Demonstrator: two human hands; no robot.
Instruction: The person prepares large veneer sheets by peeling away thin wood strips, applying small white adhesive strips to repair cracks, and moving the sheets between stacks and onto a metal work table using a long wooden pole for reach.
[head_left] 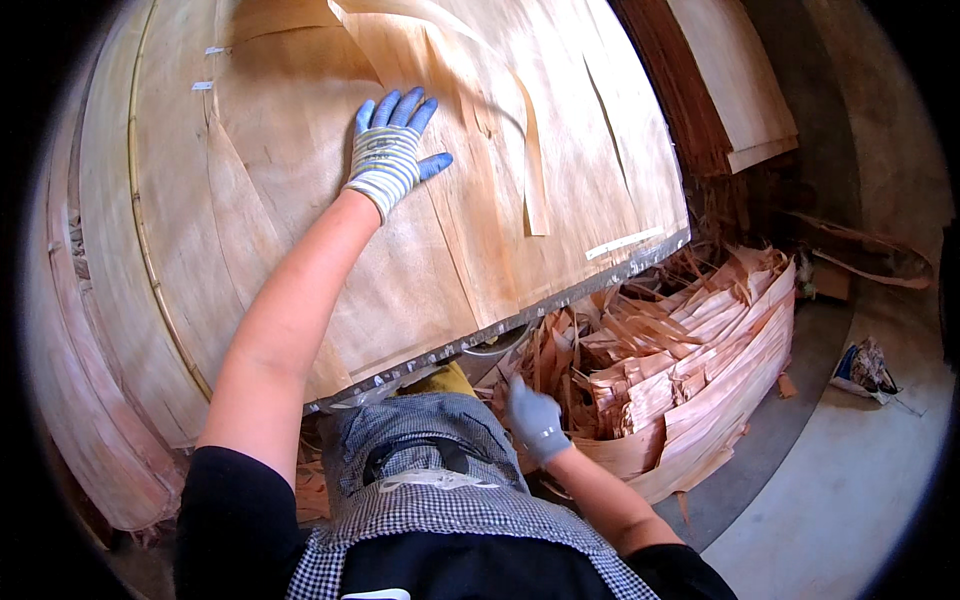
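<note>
My left hand [388,155], in a white and blue striped glove with blue fingertips, lies flat with fingers spread on a large pale wood veneer sheet [390,290]. Just beyond its fingers, loose veneer pieces are lifted and curled. One narrow veneer strip [535,165] lies to its right. Lower down, beside my apron, my right hand [536,422] wears a grey glove. It hangs between the table's front edge and a heap of veneer scraps [690,370]. Its fingers are smeared and partly hidden, so their grip does not show.
A thin bamboo-like rod [142,200] runs along the left of the sheet. Small white tape pieces [203,86] stick near it. At the far right stands a stack of veneer [735,75]. A small bundle [866,370] lies on the grey floor [830,500].
</note>
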